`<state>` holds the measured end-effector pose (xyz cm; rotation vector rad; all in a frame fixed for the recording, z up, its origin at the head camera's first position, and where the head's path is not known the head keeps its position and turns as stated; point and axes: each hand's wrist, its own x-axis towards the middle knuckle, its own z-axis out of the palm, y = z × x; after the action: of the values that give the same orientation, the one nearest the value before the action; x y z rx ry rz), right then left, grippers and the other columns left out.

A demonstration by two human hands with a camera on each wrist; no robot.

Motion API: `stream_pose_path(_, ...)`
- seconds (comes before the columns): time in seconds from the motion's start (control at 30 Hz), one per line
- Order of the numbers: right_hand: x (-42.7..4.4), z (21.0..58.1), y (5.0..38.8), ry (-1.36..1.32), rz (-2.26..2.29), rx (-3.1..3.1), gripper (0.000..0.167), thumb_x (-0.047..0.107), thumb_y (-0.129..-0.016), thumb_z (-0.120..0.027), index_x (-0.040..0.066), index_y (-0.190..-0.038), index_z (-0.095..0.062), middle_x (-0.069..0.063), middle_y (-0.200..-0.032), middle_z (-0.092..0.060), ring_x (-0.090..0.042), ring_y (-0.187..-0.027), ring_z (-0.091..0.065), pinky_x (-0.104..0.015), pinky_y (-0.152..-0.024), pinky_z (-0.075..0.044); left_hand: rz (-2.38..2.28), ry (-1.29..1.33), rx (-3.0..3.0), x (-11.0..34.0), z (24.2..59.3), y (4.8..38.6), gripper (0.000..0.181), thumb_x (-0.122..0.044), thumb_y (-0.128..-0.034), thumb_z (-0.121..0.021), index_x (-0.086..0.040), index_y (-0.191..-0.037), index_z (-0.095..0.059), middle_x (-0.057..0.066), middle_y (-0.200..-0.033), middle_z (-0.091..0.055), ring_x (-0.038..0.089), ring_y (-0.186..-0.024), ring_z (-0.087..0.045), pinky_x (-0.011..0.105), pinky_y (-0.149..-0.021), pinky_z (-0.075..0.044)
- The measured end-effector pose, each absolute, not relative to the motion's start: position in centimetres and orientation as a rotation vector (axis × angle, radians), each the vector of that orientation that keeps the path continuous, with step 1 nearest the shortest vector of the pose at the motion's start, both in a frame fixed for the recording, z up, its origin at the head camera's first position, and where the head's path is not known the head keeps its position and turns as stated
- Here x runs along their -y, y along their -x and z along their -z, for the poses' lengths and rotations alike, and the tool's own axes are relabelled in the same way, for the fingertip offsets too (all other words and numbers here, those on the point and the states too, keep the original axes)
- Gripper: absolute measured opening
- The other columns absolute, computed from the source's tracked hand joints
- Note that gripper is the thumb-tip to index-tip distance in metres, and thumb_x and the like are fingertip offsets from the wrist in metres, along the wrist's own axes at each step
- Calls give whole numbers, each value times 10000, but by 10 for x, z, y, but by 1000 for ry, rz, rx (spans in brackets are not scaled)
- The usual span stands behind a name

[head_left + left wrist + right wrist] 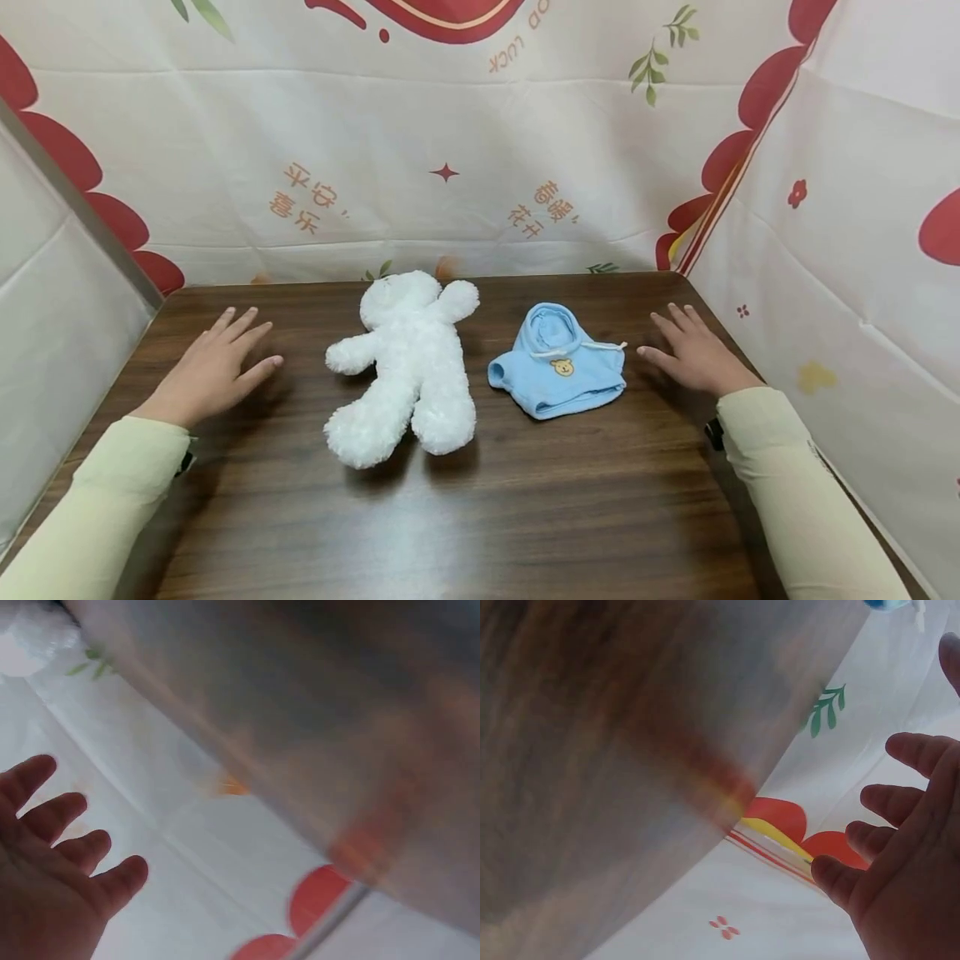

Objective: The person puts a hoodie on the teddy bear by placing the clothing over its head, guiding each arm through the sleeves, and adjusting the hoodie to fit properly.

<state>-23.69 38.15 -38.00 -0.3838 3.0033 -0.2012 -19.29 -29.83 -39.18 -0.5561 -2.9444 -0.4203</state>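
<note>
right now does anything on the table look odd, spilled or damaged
Nothing looks spilled or damaged. The only mild oddity is the white plush toy, left of the blue hoodie on the table: no face shows, so it may be lying face down.

Left hand [49, 889]: cropped by the left wrist view's edge.
Right hand [915, 877]: cropped in the right wrist view.
Plush toy [31, 637]: corner fragment, left wrist view.
Hoodie [885, 604]: sliver, right wrist view's top edge.
Worktop [300, 712]: blurred in both wrist views.
Red emblem [450, 10]: cropped above, head view.
</note>
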Motion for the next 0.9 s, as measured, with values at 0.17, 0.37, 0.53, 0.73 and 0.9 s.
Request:
stream_pose_path(0.17, -375, 374, 236, 456, 167, -3029, 812, 531, -970, -561, -48, -1499, -349, -345, -1551, -201, -526, -1438, -102, -654, -1115, -153, 395, 807, 2680, 254, 359, 205, 568, -335, -938, -683, 26, -1359, -563, 258, -1458, -446, 470, -1392, -313, 553, -1132, -236)
stream_pose_path(0.37, -358, 368, 244, 517, 159, -3011, 653, 401, -965, -630, -29, -1431, -473, -318, -1487, -362, -505, -1372, -306, -645, -1074, -280, 280, 1116, 2597, 152, 307, 215, 511, -367, -961, -643, -48, -1355, -582, 181, -1411, -501, 375, -1334, -420, 513, -1105, -311)
stream_pose_path(0.53, -340, 365, 258, 558, 237, -2944, 597, 349, -993, -597, -37, -1430, -470, -290, -1445, -435, -463, -1343, -384, -611, -1074, -313, 121, 1353, 2623, 66, 288, 228, 413, -353, -971, -626, -82, -1282, -630, 117, -1281, -566, 305, -1178, -522, 443, -989, -434)
stream_pose_path(0.73, -324, 363, 270, 471, 357, -2870, 636, 378, -986, -605, -22, -1453, -446, -251, -1462, -442, -427, -1370, -371, -594, -1087, -310, 58, 1277, 2909, 0, 293, 253, 415, -379, -972, -604, -124, -1299, -618, 66, -1252, -577, 251, -1134, -540, 385, -953, -454)
stream_pose_path(0.9, -316, 359, 272, 410, 398, -2807, 620, 359, -989, -599, -23, -1452, -446, -261, -1461, -442, -432, -1362, -383, -596, -1077, -324, 382, 1110, 3203, -29, 303, 264, 445, -371, -976, -607, -96, -1324, -585, 54, -1252, -598, 187, -1069, -589, 327, -896, -488)
